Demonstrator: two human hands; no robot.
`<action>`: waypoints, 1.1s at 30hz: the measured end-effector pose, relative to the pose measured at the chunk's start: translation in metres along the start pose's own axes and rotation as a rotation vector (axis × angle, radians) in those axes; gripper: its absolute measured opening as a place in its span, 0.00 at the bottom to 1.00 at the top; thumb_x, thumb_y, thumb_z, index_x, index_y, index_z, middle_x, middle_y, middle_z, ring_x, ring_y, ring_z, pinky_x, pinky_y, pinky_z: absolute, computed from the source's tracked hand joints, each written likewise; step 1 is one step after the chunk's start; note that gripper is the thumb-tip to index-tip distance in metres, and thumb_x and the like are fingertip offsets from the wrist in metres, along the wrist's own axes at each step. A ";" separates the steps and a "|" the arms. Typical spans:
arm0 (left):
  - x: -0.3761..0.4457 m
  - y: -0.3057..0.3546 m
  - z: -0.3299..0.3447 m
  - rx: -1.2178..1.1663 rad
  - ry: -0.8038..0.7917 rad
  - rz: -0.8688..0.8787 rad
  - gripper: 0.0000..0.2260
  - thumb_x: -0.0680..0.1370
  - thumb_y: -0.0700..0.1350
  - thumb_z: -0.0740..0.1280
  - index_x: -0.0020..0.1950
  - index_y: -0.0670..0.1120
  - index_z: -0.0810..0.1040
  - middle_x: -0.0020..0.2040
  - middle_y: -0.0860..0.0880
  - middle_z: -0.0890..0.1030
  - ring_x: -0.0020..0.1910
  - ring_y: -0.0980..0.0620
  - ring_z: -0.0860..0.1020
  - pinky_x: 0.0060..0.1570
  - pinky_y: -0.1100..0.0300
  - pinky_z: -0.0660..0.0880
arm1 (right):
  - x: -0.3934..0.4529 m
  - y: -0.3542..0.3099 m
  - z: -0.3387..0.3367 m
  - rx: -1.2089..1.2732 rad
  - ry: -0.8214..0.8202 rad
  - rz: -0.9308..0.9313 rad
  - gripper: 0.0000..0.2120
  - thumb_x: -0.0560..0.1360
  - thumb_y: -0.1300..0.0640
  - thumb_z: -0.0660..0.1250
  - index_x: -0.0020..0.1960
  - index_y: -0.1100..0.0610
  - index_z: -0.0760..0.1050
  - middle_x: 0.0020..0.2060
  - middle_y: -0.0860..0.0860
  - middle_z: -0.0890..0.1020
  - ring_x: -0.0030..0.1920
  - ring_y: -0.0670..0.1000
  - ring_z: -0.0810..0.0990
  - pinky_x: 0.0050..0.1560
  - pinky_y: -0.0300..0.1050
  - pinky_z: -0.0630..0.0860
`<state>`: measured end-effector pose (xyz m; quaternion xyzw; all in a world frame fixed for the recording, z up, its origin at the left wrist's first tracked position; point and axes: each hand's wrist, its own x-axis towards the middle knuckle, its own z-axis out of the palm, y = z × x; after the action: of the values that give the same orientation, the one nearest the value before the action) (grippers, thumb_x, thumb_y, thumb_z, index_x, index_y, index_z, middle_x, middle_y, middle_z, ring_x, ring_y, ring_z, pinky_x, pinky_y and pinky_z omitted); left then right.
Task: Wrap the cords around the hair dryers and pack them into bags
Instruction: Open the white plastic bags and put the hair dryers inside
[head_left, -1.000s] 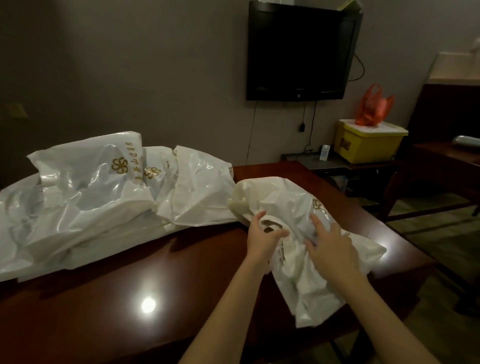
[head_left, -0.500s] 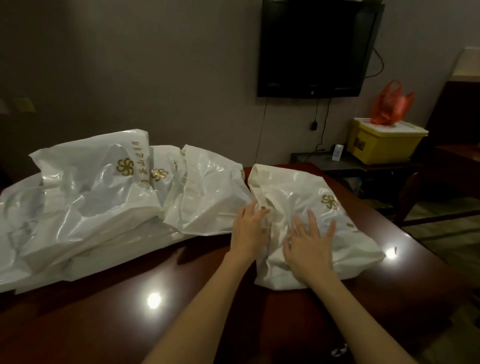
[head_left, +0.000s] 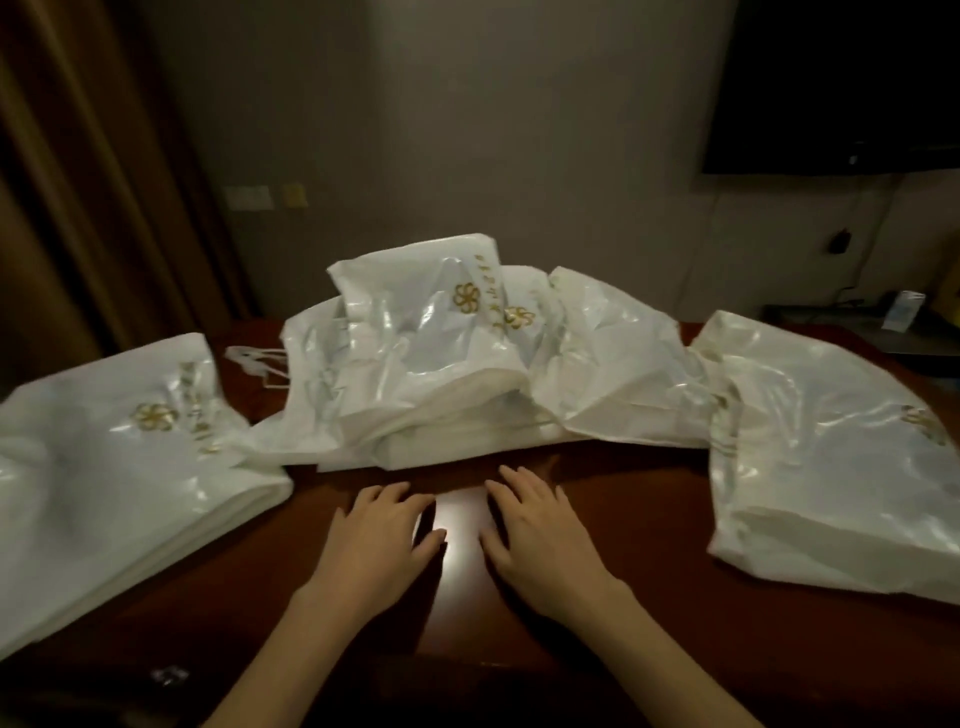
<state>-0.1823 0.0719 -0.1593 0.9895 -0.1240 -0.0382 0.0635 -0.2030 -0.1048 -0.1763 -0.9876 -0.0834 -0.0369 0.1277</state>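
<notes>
White plastic bags (head_left: 467, 364) lay heaped beyond both hands; the left hand (head_left: 376, 535) and right hand (head_left: 537, 530) rested palm-down on the dark surface (head_left: 623, 519), fingers (head_left: 511, 480) relaxed, slightly apart, holding nothing.

I see a dim room with a plain grey wall (head_left: 493, 130) ahead, a brown curtain (head_left: 88, 171) hanging down the left side, and a dark flat television (head_left: 841, 83) mounted at upper right with cables (head_left: 878, 228) running down beneath it. Two wall plates (head_left: 265, 197) sit low on the wall near the curtain. In front of me is a glossy dark reddish-brown wooden table (head_left: 467, 613) that shows one bright reflection of an overhead light (head_left: 460, 525) at its centre; a lower dark surface (head_left: 831, 322) carrying a small white box (head_left: 906, 310) stands beyond its right end.
</notes>
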 end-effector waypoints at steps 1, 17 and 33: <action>-0.003 -0.009 0.003 0.000 0.007 -0.032 0.24 0.81 0.61 0.56 0.77 0.59 0.61 0.78 0.54 0.60 0.77 0.50 0.56 0.72 0.46 0.61 | 0.005 -0.010 0.005 0.022 -0.011 -0.012 0.26 0.82 0.46 0.50 0.78 0.53 0.54 0.78 0.50 0.54 0.78 0.51 0.49 0.75 0.55 0.48; -0.118 -0.102 0.014 -0.129 0.217 -0.131 0.21 0.81 0.52 0.62 0.74 0.54 0.68 0.75 0.54 0.67 0.74 0.55 0.64 0.72 0.56 0.64 | -0.015 -0.157 0.049 0.399 -0.016 -0.288 0.21 0.82 0.55 0.57 0.74 0.56 0.63 0.75 0.50 0.63 0.76 0.48 0.56 0.76 0.41 0.50; -0.116 -0.215 0.058 -0.762 0.241 -0.493 0.03 0.72 0.41 0.74 0.45 0.45 0.85 0.42 0.49 0.85 0.43 0.53 0.83 0.51 0.50 0.81 | -0.024 -0.252 0.134 1.179 -0.111 0.348 0.07 0.77 0.56 0.68 0.49 0.58 0.83 0.34 0.50 0.85 0.34 0.47 0.82 0.33 0.36 0.76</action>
<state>-0.2484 0.3007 -0.2385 0.8930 0.1457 0.0204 0.4254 -0.2633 0.1666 -0.2460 -0.7504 0.0661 0.0882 0.6517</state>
